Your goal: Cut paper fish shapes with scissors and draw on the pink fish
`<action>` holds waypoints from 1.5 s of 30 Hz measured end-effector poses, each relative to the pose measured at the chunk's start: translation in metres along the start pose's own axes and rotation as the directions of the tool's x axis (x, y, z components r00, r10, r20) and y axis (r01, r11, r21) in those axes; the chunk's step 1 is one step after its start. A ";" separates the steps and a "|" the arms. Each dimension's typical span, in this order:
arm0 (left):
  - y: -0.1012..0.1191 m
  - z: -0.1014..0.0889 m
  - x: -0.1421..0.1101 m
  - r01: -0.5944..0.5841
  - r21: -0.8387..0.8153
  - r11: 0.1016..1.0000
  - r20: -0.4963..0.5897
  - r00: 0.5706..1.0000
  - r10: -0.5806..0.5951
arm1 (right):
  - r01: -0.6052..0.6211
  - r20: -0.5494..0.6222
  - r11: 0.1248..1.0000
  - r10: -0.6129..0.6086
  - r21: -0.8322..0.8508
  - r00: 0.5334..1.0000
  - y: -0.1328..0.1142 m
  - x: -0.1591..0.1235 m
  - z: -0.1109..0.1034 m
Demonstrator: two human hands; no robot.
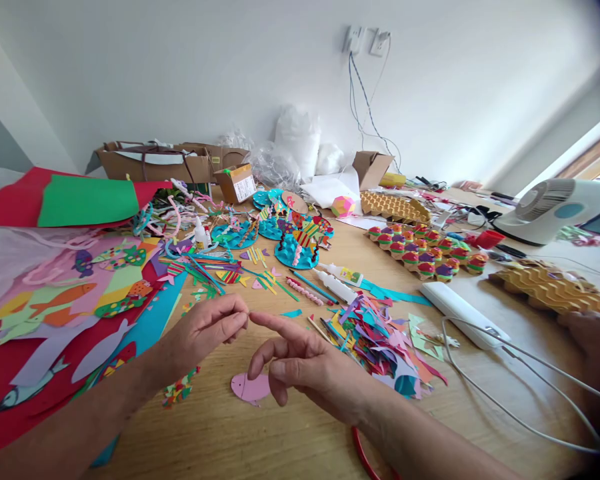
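Note:
Above the wooden table my left hand [213, 327] is pinched, thumb against the fingers; anything between them is too small to make out. The index finger of my right hand [300, 357] stretches out to meet those left fingertips, its other fingers loosely bent and apart, with nothing visible in them. Just below the hands lies a pink paper fish [245, 387] with a drawn eye and a line behind its head, partly covered by my right fingers. Small coloured paper bits [180, 390] lie beneath my left wrist. A red curved handle [363, 453] shows under my right forearm.
Paper scraps [380, 340] are heaped right of centre, near glue bottles [337, 287] and a white power strip [463, 313] with a looping cable. Coloured sheets [145, 327] and paper fish cover the left. Painted egg trays [420, 250] stand behind. Another person's hand [593, 333] is at right.

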State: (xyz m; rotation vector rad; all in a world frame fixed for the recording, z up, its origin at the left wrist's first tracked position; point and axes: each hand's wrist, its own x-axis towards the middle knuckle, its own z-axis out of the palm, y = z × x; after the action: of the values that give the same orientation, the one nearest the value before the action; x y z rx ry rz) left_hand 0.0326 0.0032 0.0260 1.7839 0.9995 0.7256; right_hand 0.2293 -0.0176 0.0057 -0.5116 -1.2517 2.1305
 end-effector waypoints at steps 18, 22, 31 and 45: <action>-0.010 -0.011 0.002 -0.129 0.244 0.961 0.104 0.989 0.107 | -0.053 -0.012 0.994 0.054 0.099 0.998 -0.003 -0.002 0.001; -0.008 -0.010 0.003 -0.127 0.290 0.949 0.104 0.989 0.101 | -0.053 -0.031 0.995 0.056 0.090 0.998 -0.002 -0.002 0.000; -0.002 -0.008 0.006 -0.143 0.471 0.871 0.105 0.989 0.106 | -0.023 -0.044 0.999 0.025 0.042 0.999 0.002 -0.002 0.006; -0.010 0.003 0.005 -0.192 0.666 0.721 -0.009 0.964 0.265 | -0.065 -0.094 0.998 0.067 0.024 0.993 0.007 -0.005 0.021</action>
State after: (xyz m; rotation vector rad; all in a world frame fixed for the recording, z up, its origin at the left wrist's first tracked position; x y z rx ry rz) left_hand 0.0344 0.0087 0.0160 2.5532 1.2162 0.6595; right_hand 0.2183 -0.0369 0.0091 -0.6451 -1.1738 2.1449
